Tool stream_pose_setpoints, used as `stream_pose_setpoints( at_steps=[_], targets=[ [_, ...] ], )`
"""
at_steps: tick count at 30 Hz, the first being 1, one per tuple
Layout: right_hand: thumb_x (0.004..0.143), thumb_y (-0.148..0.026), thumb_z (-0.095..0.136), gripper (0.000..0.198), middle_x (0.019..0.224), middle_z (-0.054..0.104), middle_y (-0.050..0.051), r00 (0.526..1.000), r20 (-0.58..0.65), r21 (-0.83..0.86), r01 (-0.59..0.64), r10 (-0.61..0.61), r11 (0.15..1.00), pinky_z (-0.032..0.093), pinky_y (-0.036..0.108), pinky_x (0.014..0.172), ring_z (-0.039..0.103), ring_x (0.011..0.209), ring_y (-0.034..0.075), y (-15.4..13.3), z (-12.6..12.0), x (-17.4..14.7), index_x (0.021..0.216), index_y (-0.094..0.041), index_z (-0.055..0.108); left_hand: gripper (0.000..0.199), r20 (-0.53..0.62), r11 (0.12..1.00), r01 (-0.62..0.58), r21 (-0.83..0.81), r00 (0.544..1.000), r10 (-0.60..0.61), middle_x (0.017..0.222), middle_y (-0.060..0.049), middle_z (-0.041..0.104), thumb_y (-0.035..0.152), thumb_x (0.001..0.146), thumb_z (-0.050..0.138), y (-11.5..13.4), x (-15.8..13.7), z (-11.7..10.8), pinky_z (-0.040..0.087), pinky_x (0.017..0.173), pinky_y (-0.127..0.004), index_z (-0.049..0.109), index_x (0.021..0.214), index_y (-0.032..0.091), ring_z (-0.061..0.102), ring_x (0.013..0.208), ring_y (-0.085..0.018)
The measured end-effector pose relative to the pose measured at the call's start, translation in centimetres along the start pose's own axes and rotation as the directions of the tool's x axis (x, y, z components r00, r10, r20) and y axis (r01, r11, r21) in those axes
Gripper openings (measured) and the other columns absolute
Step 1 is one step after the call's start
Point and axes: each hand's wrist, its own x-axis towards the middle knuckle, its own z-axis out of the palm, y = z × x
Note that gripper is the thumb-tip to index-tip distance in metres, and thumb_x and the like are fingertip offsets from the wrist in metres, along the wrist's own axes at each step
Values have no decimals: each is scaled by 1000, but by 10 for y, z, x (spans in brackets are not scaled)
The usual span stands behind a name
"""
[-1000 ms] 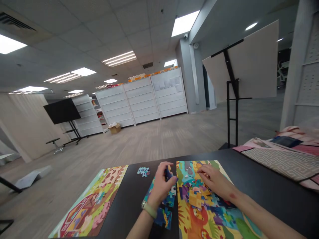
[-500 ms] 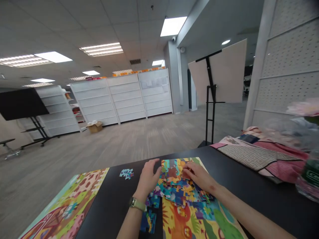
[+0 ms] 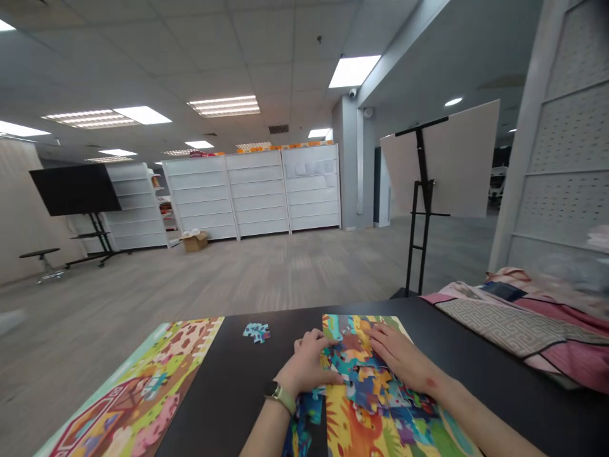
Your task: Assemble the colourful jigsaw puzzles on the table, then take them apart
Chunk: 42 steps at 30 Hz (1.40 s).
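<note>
My left hand [image 3: 311,363], with a watch on the wrist, rests at the left edge of a colourful animal jigsaw sheet [image 3: 345,431]. Its thumb is spread from the fingers over loose puzzle pieces [image 3: 375,379] heaped on the sheet. Across the sheet's upper right lies my right hand [image 3: 402,358], fingers stretched out and flat on the pieces. What lies beneath the palms is hidden. More blue pieces [image 3: 311,409] show on the table beside the left wrist. Farther left is a small group of light-blue pieces [image 3: 257,332].
A second picture puzzle [image 3: 176,355] lies at the left of the black table [image 3: 214,393]. Folded pink and grey cloth [image 3: 514,336] covers the right side. Beyond the table stand a black easel-like stand [image 3: 419,241], white shelves [image 3: 257,197], a screen [image 3: 76,189] and a cardboard box [image 3: 194,241].
My left hand has moved right, in over the sheet's left edge. My right hand's fingers, curled before, now lie flatter. The whole view has shifted and levelled.
</note>
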Motion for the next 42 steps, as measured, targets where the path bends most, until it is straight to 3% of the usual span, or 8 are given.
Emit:
stream_pose_setpoints(
  at_steps=[6, 13, 18, 23, 27, 33, 37, 42],
  targets=[
    [97, -48, 37, 42, 104, 72, 9, 988, -86, 119, -117, 128, 986, 51, 40, 86, 67, 93, 26, 8, -8, 7, 110, -22, 68, 36, -211, 937, -130, -324, 976, 63, 106, -4, 64, 20, 74, 76, -12, 6, 1, 49, 93, -35, 73, 110, 24, 61, 99, -22],
    [74, -19, 47, 30, 79, 69, 1, 994, -41, 102, -96, 100, 990, 46, 32, 68, 62, 70, 20, 7, -9, 4, 96, -23, 66, 27, -358, 893, -135, -429, 933, -30, 106, -9, 69, 26, 90, 58, -14, 16, -4, 53, 86, -32, 67, 113, 16, 66, 98, -22],
    [78, -19, 46, 22, 84, 69, 2, 1000, -26, 201, 7, -2, 980, 48, 32, 70, 64, 77, 20, 0, -9, 4, 88, -23, 65, 21, -303, 923, -157, -351, 952, 46, 102, -6, 70, 30, 85, 69, 12, 15, 13, 53, 79, -30, 72, 103, 19, 66, 91, -21],
    [89, -46, 54, 28, 89, 71, 5, 989, -116, 378, -43, 93, 925, 52, 32, 73, 67, 83, 22, 5, -11, 7, 90, -21, 67, 18, -307, 978, -117, -171, 950, 60, 107, -5, 66, 24, 87, 62, 13, 7, 7, 46, 95, -37, 71, 103, 23, 60, 101, -24],
    [88, -49, 56, 31, 88, 71, 6, 980, -150, 408, -61, 132, 911, 53, 32, 74, 67, 82, 21, 14, -11, 9, 92, -20, 66, 25, -261, 993, -79, -87, 964, 54, 113, -7, 67, 27, 89, 60, 4, 4, 5, 42, 101, -42, 70, 111, 24, 57, 111, -28],
    [93, -47, 54, 33, 122, 69, 10, 998, -36, 130, 53, -49, 990, 46, 45, 103, 62, 115, 28, 7, -6, 2, 109, -25, 72, 66, -99, 997, -78, -6, 992, 77, 132, -7, 63, 54, 75, 79, 12, 0, 16, 38, 105, -51, 61, 134, 32, 50, 124, -37],
    [90, -51, 60, 43, 141, 59, 10, 991, 112, 57, 69, -75, 996, 31, 56, 115, 46, 136, 34, -4, 2, -4, 125, -28, 67, 64, -97, 987, -102, -127, 991, 90, 131, -7, 60, 43, 73, 84, 18, 2, 18, 40, 105, -44, 62, 132, 31, 54, 120, -32],
    [89, -41, 60, 21, 104, 69, 8, 991, 103, 100, 74, -85, 992, 47, 45, 95, 61, 101, 27, -12, -3, -1, 95, -22, 65, 54, -199, 915, -201, -349, 970, 137, 113, -4, 59, 18, 67, 85, 18, 9, 19, 47, 90, -31, 71, 118, 26, 58, 100, -21]
  ],
)
